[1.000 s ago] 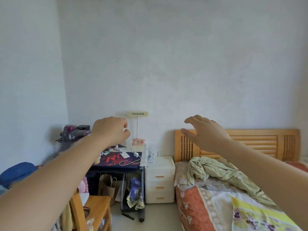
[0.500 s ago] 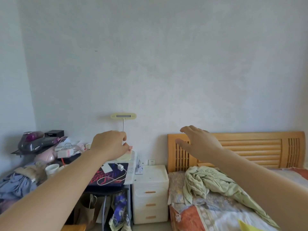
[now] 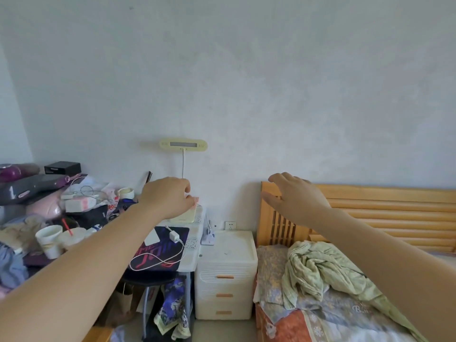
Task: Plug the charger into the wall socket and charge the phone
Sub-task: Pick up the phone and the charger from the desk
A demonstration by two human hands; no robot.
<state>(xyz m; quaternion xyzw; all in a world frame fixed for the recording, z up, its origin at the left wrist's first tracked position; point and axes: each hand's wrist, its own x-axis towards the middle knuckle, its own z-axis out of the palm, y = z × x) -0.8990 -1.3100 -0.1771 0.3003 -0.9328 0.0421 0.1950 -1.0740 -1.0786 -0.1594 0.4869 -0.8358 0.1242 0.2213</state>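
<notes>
A white charger point(image 3: 174, 236) with its looped white cable point(image 3: 158, 261) lies on a dark mouse mat on the desk point(image 3: 190, 257). A white flat phone-like slab point(image 3: 152, 237) lies just left of the charger. The wall socket point(image 3: 230, 225) is low on the wall above the white drawer unit. My left hand point(image 3: 167, 197) hangs in the air over the desk, fingers curled loosely, holding nothing. Stretched out in front of the headboard, my right hand point(image 3: 293, 198) has its fingers apart and is empty.
The desk's left side is crowded with cups point(image 3: 49, 239), bags and clothes. A white drawer unit point(image 3: 225, 275) stands between desk and bed. The wooden headboard point(image 3: 385, 213) and a crumpled green cloth point(image 3: 320, 270) are at right. A yellow wall lamp point(image 3: 183, 144) hangs above the desk.
The view has moved closer to the desk and drawer unit, and shifted so more of the cluttered desk shows. Both hands stay raised and empty.
</notes>
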